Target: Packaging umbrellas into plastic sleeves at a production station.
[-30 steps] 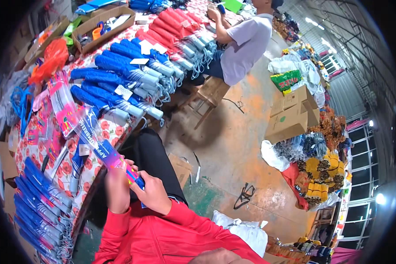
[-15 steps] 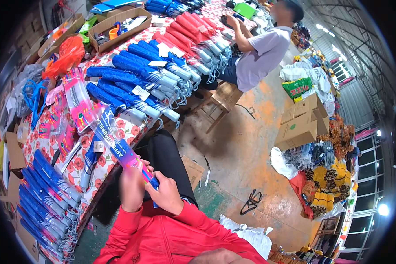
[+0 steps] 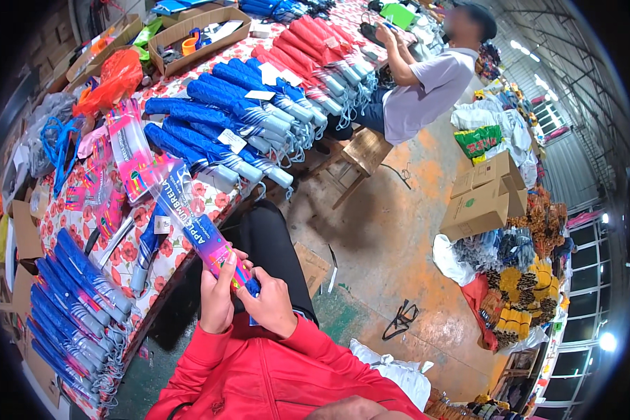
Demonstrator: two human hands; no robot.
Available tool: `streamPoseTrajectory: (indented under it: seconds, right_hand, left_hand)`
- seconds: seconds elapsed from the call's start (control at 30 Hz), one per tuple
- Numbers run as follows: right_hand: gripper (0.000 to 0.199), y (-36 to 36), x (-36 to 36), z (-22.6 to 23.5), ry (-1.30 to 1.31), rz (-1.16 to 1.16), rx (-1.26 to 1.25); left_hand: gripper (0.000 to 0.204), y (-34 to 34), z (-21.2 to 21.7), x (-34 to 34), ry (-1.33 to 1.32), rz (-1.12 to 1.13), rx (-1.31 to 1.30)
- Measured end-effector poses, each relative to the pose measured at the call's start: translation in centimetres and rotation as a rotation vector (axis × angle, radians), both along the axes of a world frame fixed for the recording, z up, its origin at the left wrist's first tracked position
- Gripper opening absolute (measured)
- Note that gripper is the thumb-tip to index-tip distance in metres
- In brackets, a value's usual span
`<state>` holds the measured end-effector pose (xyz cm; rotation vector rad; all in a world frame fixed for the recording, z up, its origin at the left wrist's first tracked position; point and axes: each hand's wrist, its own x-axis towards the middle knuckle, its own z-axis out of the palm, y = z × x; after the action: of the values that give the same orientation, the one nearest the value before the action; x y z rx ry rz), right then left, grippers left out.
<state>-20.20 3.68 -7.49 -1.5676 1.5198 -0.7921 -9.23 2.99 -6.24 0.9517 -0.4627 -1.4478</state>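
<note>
Blue folded umbrella (image 3: 253, 286) in clear plastic sleeve (image 3: 201, 234) w/ pink/purple print, near end in pinch grip b/w both hands (image 3: 271, 302).

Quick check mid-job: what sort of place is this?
Probably a workshop or small factory handling umbrellas: blue folded umbrellas and red folded umbrellas lie in rows on a flowered table cover, the left hand and right hand hold a printed plastic sleeve, and cardboard boxes stand nearby.
</note>
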Motion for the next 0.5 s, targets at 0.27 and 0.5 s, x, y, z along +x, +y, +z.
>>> streamPoseTrajectory:
  seconds: [0.27,0.5]
  right_hand:
    - [0.032,0.01,-0.02,-0.13,0.035,0.033,0.022]
    - [0.026,0.07,0.14,-0.12,0.037,-0.004,0.003]
  left_hand:
    - [0.034,0.13,-0.06,0.1,0.002,0.002,0.007]
    - [0.033,0.22,0.09,-0.15,0.006,0.025,-0.001]
